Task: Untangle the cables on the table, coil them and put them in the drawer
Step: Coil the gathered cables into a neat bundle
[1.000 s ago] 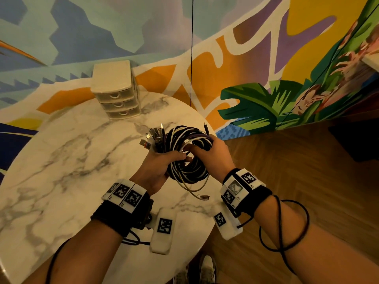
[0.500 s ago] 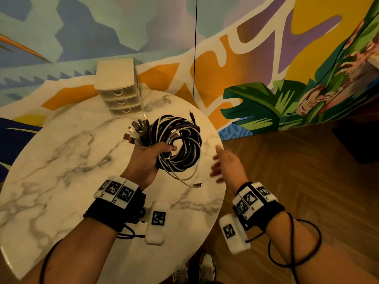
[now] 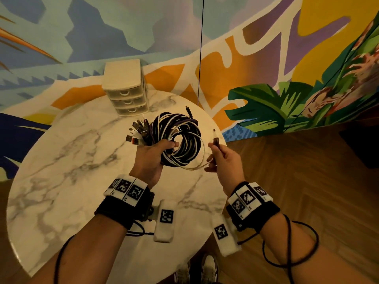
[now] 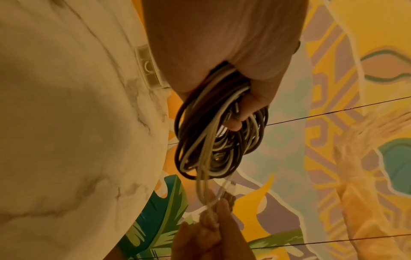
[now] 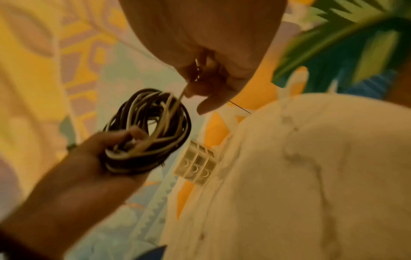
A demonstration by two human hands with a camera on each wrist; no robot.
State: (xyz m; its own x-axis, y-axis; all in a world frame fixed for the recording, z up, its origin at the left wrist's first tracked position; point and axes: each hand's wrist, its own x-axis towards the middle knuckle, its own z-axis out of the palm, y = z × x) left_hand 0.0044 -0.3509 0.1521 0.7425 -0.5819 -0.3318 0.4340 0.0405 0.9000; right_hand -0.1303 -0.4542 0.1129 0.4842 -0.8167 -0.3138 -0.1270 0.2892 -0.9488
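1. The bundle of cables (image 3: 180,140) is being held above the far right part of the marble table (image 3: 61,160), clear of its surface, with the left hand (image 3: 152,158) clenched round one side of the coil.
2. A loose pale cable end (image 3: 216,141) is being pinched by the right hand (image 3: 224,160), just right of the coil, its plug pointing up and away.
3. The cables are being judged light, soft and springy; loops are likely to slip apart unless many strands are being gripped together, so hold is best taken across the whole thickness of the coil, never by a plug.
4. The drawer unit (image 3: 126,89) is being seen at the far edge of the table, its three drawers shut.
5. In the head view, the cluster of plugs (image 3: 137,133) is being shown fanning left of the coil; it is hidden in both wrist views.
6. In the left wrist view, the pale strand (image 4: 203,183) is being shown running taut from coil to right hand.
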